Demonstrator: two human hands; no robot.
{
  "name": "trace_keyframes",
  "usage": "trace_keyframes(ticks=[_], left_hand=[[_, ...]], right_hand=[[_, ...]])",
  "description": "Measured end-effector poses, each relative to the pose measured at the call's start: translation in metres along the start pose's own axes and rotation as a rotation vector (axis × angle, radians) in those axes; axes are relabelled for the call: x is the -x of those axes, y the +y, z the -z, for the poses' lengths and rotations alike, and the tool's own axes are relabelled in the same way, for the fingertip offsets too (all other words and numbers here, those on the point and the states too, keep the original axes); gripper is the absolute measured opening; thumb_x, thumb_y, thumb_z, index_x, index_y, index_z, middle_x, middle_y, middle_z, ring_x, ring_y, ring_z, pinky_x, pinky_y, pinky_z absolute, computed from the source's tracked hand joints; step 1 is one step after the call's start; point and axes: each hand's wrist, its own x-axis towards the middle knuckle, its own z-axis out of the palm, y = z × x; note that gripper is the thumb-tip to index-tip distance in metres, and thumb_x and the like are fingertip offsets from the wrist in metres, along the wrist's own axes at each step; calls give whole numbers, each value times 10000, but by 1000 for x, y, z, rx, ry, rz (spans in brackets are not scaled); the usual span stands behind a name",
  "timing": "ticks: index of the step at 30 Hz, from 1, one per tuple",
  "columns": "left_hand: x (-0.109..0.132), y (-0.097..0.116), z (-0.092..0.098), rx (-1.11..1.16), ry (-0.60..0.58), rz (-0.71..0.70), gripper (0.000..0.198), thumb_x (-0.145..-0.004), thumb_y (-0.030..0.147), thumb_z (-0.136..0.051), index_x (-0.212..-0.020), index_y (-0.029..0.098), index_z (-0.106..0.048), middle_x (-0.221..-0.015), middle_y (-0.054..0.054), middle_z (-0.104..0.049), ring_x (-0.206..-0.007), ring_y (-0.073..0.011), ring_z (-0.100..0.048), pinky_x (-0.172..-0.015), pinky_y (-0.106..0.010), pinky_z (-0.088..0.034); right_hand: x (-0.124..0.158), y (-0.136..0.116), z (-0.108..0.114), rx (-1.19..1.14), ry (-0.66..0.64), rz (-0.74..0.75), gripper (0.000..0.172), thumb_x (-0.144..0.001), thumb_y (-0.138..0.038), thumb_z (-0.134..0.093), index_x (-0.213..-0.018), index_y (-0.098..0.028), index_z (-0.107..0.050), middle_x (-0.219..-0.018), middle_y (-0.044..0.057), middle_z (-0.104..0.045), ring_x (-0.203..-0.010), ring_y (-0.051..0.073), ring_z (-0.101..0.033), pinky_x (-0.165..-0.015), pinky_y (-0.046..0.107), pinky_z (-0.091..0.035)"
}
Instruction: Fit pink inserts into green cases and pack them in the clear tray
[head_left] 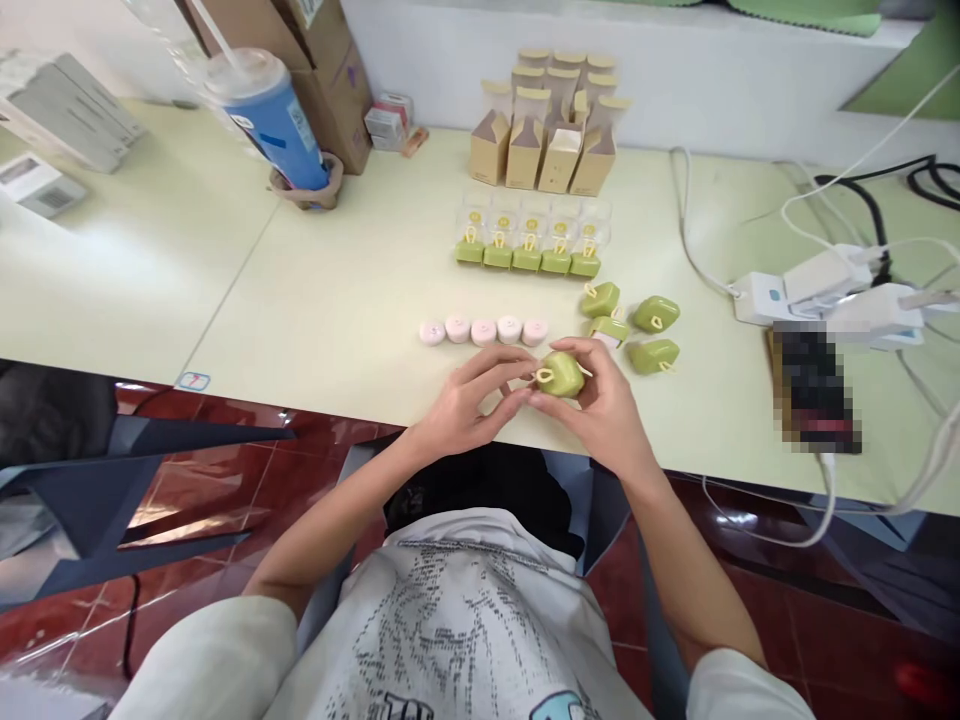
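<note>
A small green case [561, 375] with a pale yellow loop is held between my two hands at the table's front edge. My right hand [604, 405] wraps round its right side, thumb below and fingers above. The fingertips of my left hand [480, 395] pinch at its left side, by the loop. Just beyond lies a row of small pink and white round pieces [484, 332]. Several more green cases [655, 314] lie loose to the right. Farther back, green lids with yellow loops [527, 258] line up against clear boxes [532, 216].
Open cardboard boxes [527, 150] stand by the wall. A blue cup with a straw [281, 130] sits in a carton holder at left, beside a brown carton [330, 90]. At right are a power strip [769, 298], white cables and a blurred phone [814, 385].
</note>
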Motion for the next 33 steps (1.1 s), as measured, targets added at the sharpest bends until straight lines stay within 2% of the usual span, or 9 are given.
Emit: trace_keyframes(ticks=[3,7,9,12,14,17,23,28,33], left_hand=[[-2,0,5,59,-39,-11,579,-1171,301,-777,-1731,277,-630,-1554,-195,-743,-1410,-310,-778,-887,-323,-762],[-4,-5,3,-7,-32,1,511,-1160,200,-770,-1664,257,-701,-1585,-202,-742,-1308,-260,-823,-918,-317,-769],[-4,-6,-2,20,38,104,400,-1155,163,-756,-1549,230,-779,-1473,-168,-806,-1197,-211,-856,-844,-246,-760],[-4,-4,-8,100,119,260,271,-1139,221,-782,-1398,184,-850,-1381,-151,-845,-1164,-214,-868,-818,-238,-774],[-5,2,-10,124,126,308,327,-1135,241,-776,-1451,184,-837,-1432,-159,-829,-1202,-225,-864,-860,-266,-791],[-8,11,-8,36,128,272,490,-1131,212,-762,-1620,218,-749,-1485,-153,-811,-1223,-219,-866,-938,-289,-796],[-11,20,-6,-239,133,93,359,-1068,63,-727,-1381,187,-850,-1372,-124,-895,-1240,-248,-904,-1087,-330,-772],[-6,17,-10,-419,109,71,430,-1046,24,-639,-1422,159,-798,-1347,-146,-904,-1182,-269,-925,-1006,-332,-795],[-3,15,-2,-296,46,138,372,-1124,86,-660,-1475,158,-760,-1409,-172,-862,-1241,-265,-894,-1035,-354,-782]], right_hand=[[-3,-1,-8,-272,-36,-129,658,-973,-726,-923,-1421,-326,-653,-1158,44,-813,-884,237,-802,-736,385,-722],[-6,0,-13,-231,-15,-51,806,-959,-688,-957,-1590,-276,-674,-1593,152,-758,-1261,294,-824,-1006,429,-757],[-7,3,-11,-138,24,34,769,-1028,-616,-913,-1663,-274,-646,-1562,158,-773,-1189,284,-848,-956,431,-774],[-8,5,-5,164,145,245,497,-1117,-447,-838,-1578,-294,-734,-1279,100,-832,-916,233,-828,-849,419,-776],[-7,6,-1,388,210,382,383,-1136,-358,-806,-1514,-300,-785,-1300,115,-813,-899,234,-821,-866,443,-776],[-6,8,0,605,215,514,376,-1149,-288,-773,-1525,-300,-784,-1438,163,-796,-1028,278,-859,-891,468,-782],[-2,9,-6,766,189,713,562,-1135,-154,-751,-1682,-261,-675,-1347,166,-871,-1129,306,-876,-892,425,-783],[0,11,-12,753,144,674,464,-1167,-194,-707,-1626,-256,-731,-1373,150,-883,-1143,291,-900,-986,417,-793],[-2,6,-7,620,168,617,373,-1124,-228,-798,-1495,-272,-800,-1427,159,-846,-1154,292,-890,-998,445,-793]])
